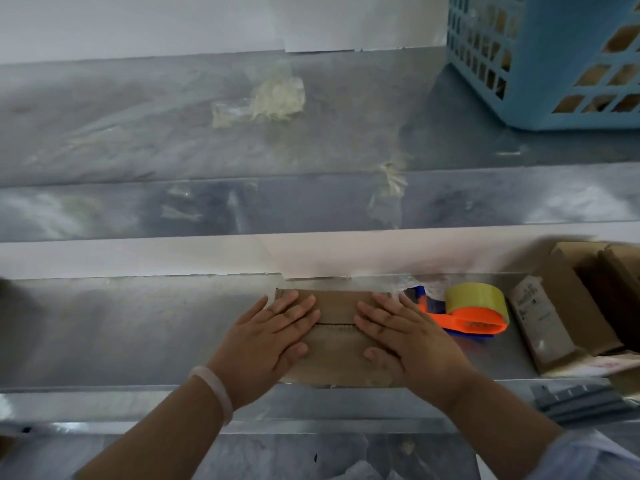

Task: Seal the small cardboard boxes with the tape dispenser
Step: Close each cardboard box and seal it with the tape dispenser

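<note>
Shelf [138, 323]: hands [273, 337] [412, 337] press box [336, 306]; basket [540, 64] holds cardboard [623, 38].

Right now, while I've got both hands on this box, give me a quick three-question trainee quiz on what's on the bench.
1. True or false: the left hand and right hand both lie flat on the cardboard box.
2. The tape dispenser is: A in the left hand; B on the surface right of the box; C on top of the box.
3. Fill in: the basket at the far right is coloured ____.
Key: 1 true; 2 B; 3 blue.
</note>
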`<state>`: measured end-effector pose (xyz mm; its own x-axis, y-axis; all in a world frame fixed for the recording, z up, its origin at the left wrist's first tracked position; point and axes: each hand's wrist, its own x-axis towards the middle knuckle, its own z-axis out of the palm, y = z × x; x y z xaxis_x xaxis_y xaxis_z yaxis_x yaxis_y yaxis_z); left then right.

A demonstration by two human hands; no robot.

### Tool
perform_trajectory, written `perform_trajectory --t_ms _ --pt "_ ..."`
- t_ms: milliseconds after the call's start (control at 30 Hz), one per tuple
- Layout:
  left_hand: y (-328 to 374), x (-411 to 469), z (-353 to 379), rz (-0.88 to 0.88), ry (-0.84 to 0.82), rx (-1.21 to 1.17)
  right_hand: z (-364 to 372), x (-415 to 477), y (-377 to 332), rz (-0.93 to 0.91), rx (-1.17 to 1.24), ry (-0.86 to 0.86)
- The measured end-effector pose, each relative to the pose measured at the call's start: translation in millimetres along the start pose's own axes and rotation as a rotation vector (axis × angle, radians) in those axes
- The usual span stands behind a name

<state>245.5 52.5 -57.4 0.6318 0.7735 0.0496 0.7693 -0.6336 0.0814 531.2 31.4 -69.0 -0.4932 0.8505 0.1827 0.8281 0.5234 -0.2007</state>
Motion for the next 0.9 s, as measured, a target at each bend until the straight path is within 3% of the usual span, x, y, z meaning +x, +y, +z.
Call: perform_trajectory --t_ms 200,400,500,633,767,900 --pt "8 4 0 -0.009 0.075 -0.043 -10 2 -24 0.023 -0.157 0.073" --pt "-1 8 6 0.073 0.069 -0.059 -2 1 -36 0.069 0.001 0.017" --pt "0 2 10 -0.008 0.119 -0.071 -4 -1 -39 0.142 -0.004 0.03" --pt "16 -2 19 -0.21 0.229 -0.349 4 -3 -55 0.327 0.137 0.111" --pt "28 1 16 -0.362 0.224 -0.643 9 1 -67 0.493 0.222 0.15" --pt "31 10 5 -0.618 0.189 -1.041 1 13 -72 0.853 0.625 0.162"
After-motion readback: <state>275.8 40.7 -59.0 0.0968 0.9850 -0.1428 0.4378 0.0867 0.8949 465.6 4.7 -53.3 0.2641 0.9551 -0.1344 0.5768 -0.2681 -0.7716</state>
